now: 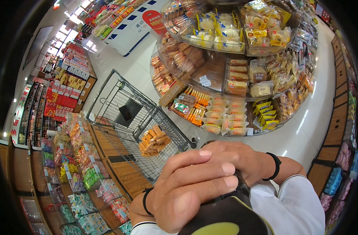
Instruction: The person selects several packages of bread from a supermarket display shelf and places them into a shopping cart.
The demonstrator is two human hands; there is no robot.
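My left hand lies across the back of my right hand, its fingers slightly bent and a little apart. Each wrist wears a black band. Beneath the hands is a glossy dark item with a yellow-green oval; whether they grip it is hidden. Ahead and to the left stands a grey wire shopping cart, holding orange-wrapped snack packets at its lower end. A black panel is fixed inside it. The cart is apart from both hands.
A round tiered display of packaged breads and cakes stands ahead. Its lowest tier holds pale wrapped cakes and yellow packets. Candy bins line the left, wooden cabinets the right. Tiled floor runs between.
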